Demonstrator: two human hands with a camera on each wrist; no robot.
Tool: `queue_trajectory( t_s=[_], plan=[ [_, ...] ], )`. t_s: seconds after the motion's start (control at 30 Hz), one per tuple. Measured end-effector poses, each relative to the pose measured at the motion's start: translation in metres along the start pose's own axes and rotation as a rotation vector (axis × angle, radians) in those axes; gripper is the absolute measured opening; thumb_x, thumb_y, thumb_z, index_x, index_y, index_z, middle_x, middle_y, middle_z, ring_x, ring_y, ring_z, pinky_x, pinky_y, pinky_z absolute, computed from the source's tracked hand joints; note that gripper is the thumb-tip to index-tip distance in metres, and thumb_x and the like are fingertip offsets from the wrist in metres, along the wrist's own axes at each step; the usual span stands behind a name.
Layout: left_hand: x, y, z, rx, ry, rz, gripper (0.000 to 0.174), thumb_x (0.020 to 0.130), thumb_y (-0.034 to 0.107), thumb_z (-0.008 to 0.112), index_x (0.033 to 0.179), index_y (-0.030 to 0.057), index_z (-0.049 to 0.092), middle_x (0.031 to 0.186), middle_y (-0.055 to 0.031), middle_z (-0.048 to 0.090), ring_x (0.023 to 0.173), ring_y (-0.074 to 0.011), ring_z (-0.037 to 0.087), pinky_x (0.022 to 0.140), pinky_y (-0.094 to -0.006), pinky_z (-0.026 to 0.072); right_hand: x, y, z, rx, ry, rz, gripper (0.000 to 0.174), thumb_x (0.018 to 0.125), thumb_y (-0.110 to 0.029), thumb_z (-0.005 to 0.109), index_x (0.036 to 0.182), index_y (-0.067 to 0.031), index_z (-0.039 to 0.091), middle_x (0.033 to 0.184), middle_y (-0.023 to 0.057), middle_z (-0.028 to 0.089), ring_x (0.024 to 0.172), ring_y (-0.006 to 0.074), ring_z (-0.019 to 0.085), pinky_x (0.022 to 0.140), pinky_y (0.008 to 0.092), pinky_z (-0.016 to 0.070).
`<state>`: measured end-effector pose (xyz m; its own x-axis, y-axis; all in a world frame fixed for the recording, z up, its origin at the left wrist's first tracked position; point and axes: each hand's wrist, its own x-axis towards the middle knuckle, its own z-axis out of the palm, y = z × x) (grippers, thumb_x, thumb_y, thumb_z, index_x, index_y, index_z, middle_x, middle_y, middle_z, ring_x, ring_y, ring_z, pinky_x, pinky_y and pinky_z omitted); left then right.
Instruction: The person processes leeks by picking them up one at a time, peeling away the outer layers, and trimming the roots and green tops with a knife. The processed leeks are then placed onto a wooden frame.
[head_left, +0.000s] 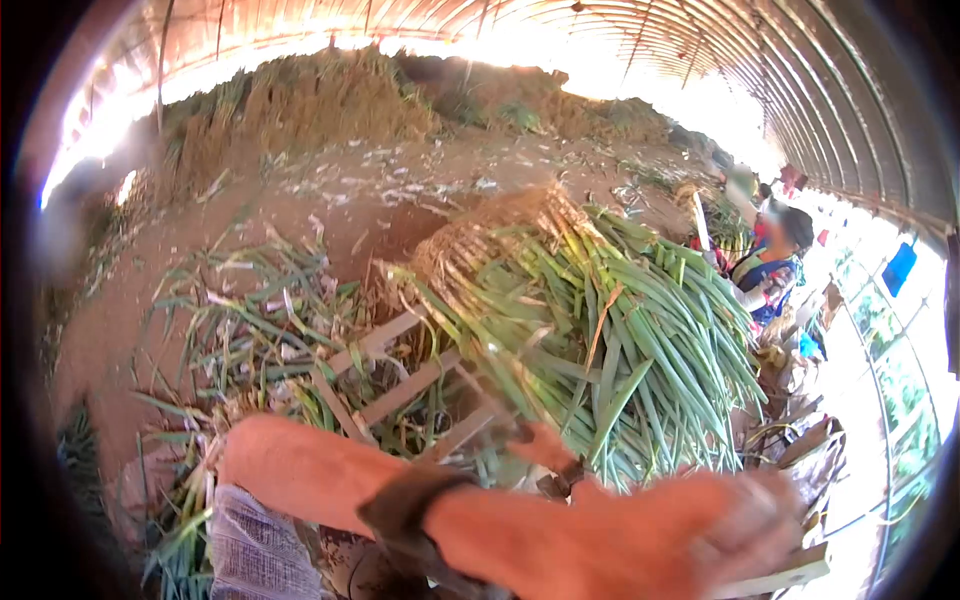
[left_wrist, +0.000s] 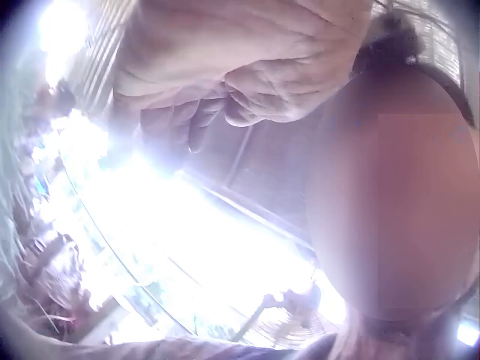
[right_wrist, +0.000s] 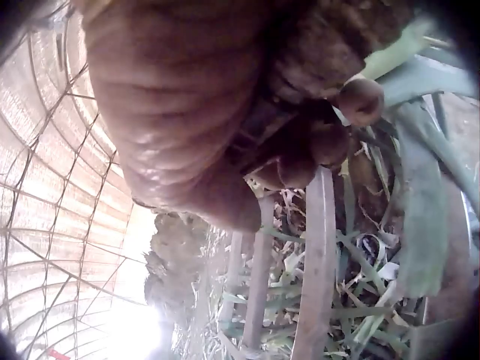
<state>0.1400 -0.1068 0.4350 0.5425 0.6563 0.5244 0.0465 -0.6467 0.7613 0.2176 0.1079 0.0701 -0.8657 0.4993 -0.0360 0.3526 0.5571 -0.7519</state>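
Observation:
My left hand (head_left: 640, 535) reaches across the front of the head view, blurred, behind a dark wristband (head_left: 410, 500). Its palm (left_wrist: 255, 52) and loosely bent fingers show in the left wrist view, with nothing visible in them. Beyond it my right hand (head_left: 545, 447) is low beside a slatted wooden rack (head_left: 410, 388). In the right wrist view its fingers (right_wrist: 330, 142) are curled over the end of a slat (right_wrist: 315, 262); I cannot tell whether they hold anything. A large heap of green onions (head_left: 640, 340) lies beside the rack, roots toward the back.
Loose onion stalks and trimmings (head_left: 260, 310) cover the ground at left. A tall bank of earth-coloured, rooty bundles (head_left: 290, 110) stands behind. Another person (head_left: 770, 255) sits at far right, under the curved tunnel roof (head_left: 850, 90). A mesh-covered knee (head_left: 260, 550) is at lower left.

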Motion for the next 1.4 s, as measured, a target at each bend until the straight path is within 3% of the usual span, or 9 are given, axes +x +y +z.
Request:
queue_trajectory(
  t_s=[0.13,0.27,0.37,0.5,0.6,0.7,0.8,1.03,1.4],
  plan=[
    [0.026,0.025,0.018,-0.39,-0.648,0.2,0.048,0.1,0.03,0.053,0.131,-0.0058,0.043,0.105,-0.023,0.057,0.096,-0.0295,0.06,0.084,-0.0416,0.0498,-0.016,-0.009,-0.012,-0.002,0.038,0.016,0.045,0.08,-0.027,0.074,0.114,0.0012,0.065,0.087,0.0134,0.068,0.077,0.0183,0.062,0.073,0.035,0.0509],
    [0.0,0.016,0.072,-0.556,0.117,0.304,0.052,0.099,0.027,0.054,0.13,-0.0128,0.04,0.104,-0.0281,0.056,0.09,-0.0332,0.059,0.077,-0.0395,0.0505,-0.014,-0.021,-0.015,0.004,-0.038,0.027,0.046,0.08,-0.028,0.074,0.113,0.0017,0.065,0.088,0.0143,0.068,0.078,0.019,0.062,0.073,0.0352,0.0508],
    [-0.003,0.017,0.071,-0.546,0.044,0.154,0.049,0.098,0.024,0.057,0.127,-0.0127,0.043,0.107,-0.0285,0.055,0.093,-0.0344,0.059,0.078,-0.0406,0.0501,-0.013,-0.027,-0.021,-0.074,-0.027,0.036,0.045,0.08,-0.026,0.075,0.113,0.0017,0.065,0.087,0.0124,0.068,0.078,0.0162,0.061,0.073,0.0341,0.0505],
    [-0.013,-0.001,0.074,-0.171,0.405,0.659,0.048,0.096,0.021,0.059,0.13,-0.0108,0.046,0.125,-0.0289,0.05,0.102,-0.0377,0.059,0.088,-0.0412,0.0478,-0.017,-0.037,-0.016,0.015,-0.012,0.044,0.047,0.08,-0.028,0.075,0.114,0.003,0.064,0.089,0.0144,0.069,0.08,0.0199,0.064,0.074,0.035,0.0511],
    [-0.042,0.001,0.043,-0.423,0.28,0.379,0.048,0.097,0.023,0.06,0.139,0.004,0.048,0.144,-0.0253,0.037,0.105,-0.0364,0.059,0.086,-0.0474,0.0482,-0.011,-0.022,-0.009,0.069,-0.007,0.024,0.053,0.078,-0.031,0.075,0.116,0.0036,0.063,0.091,0.0146,0.069,0.082,0.021,0.065,0.077,0.0345,0.0514],
    [-0.079,-0.054,-0.026,-0.288,-0.216,-0.168,0.038,0.102,0.027,0.047,0.131,0.0022,0.053,0.115,-0.0113,0.065,0.1,-0.0207,0.063,0.093,-0.0365,0.0488,-0.02,-0.012,-0.014,-0.098,0.177,-0.048,0.047,0.08,-0.033,0.073,0.112,0.0004,0.065,0.093,0.0146,0.07,0.08,0.0226,0.065,0.075,0.0374,0.0517],
    [-0.162,-0.199,-0.029,-0.073,0.101,-0.89,0.038,0.104,0.03,0.045,0.13,0.0032,0.052,0.116,-0.0085,0.065,0.105,-0.023,0.061,0.089,-0.0427,0.0498,-0.029,-0.031,-0.035,-0.024,0.072,0.148,0.045,0.08,-0.035,0.072,0.109,-0.0006,0.066,0.091,0.0181,0.07,0.079,0.0292,0.066,0.075,0.0404,0.0517],
    [-0.326,-0.401,0.036,0.628,0.263,-1.531,0.024,0.093,0.022,0.054,0.103,-0.0001,0.058,0.091,-0.0244,0.062,0.077,-0.044,0.057,0.068,-0.0596,0.0464,-0.029,0.011,-0.039,-0.028,0.158,0.216,0.042,0.076,-0.036,0.075,0.099,-0.0009,0.069,0.082,0.0165,0.068,0.076,0.0263,0.066,0.072,0.0384,0.0504],
    [-0.343,-0.418,0.018,0.668,0.238,-1.447,0.027,0.091,0.024,0.056,0.105,0.0014,0.064,0.091,-0.0179,0.065,0.08,-0.0399,0.06,0.065,-0.0512,0.0498,0.01,0.005,-0.065,-0.313,0.026,0.291,0.042,0.073,-0.039,0.068,0.093,-0.0019,0.069,0.087,0.0224,0.069,0.086,0.0393,0.067,0.078,0.0454,0.0517]
  ],
)
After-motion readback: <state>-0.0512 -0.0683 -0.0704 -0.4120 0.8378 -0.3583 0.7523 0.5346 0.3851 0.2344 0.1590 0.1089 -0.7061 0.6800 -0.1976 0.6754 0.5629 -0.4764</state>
